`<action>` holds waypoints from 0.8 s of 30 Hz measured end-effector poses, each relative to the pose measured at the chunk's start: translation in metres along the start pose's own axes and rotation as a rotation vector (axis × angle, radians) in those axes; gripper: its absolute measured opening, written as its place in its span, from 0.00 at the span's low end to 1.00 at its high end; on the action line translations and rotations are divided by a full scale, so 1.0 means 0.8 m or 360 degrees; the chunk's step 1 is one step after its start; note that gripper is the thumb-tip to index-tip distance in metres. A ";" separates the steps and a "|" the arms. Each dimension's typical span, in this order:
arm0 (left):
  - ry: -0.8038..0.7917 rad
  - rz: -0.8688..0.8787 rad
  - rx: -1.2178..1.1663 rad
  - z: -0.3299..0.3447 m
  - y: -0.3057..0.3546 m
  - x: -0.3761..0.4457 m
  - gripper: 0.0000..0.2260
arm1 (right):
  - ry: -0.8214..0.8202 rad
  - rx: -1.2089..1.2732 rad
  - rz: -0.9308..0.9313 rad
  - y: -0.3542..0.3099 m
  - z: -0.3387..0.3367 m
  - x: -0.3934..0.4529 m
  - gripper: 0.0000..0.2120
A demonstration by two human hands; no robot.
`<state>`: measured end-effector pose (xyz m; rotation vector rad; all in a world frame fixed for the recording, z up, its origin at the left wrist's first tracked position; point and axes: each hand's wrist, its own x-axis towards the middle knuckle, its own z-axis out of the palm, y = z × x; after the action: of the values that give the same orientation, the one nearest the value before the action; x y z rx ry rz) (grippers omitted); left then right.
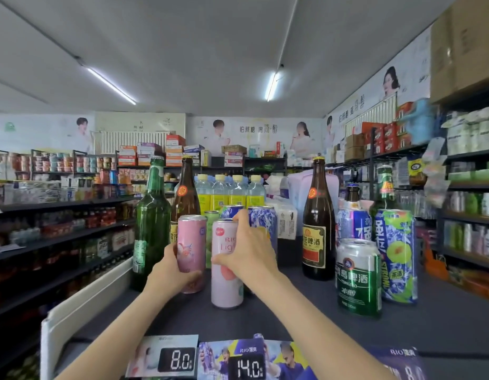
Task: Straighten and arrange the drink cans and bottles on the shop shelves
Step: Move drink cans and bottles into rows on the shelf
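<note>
On the dark top shelf (306,319) two slim pink cans stand side by side. My left hand (172,272) grips the darker pink can (191,242) near its base. My right hand (249,250) curls round the upper half of the pale pink RIO can (225,283). Behind them stand blue-and-white cans (264,220) and a pale green can (211,218). A green glass bottle (151,223) and a brown bottle (184,193) rise at the left.
At the right stand a brown beer bottle (318,229), a green-and-silver can (358,278), a tall blue-green can (397,256) and more cans behind. Water bottles with yellow caps (229,192) line the back. Price tags (177,362) hang on the front edge. Stocked shelves flank both sides.
</note>
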<state>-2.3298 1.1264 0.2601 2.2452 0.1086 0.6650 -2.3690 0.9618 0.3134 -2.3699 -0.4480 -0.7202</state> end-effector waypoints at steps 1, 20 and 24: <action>0.0034 0.0036 -0.0025 -0.002 0.000 -0.003 0.35 | 0.0022 -0.0058 -0.0015 0.000 0.002 0.001 0.34; -0.0214 0.0416 -0.0659 0.033 0.051 -0.049 0.43 | -0.0016 0.0314 0.0217 0.066 -0.070 0.053 0.27; -0.0158 0.0401 -0.0611 0.038 0.050 -0.047 0.44 | 0.0018 -0.0009 0.0310 0.083 -0.095 0.053 0.27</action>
<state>-2.3524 1.0680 0.2549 1.9286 -0.3302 0.6428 -2.3329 0.8689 0.3585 -2.3727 -0.2068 -0.6447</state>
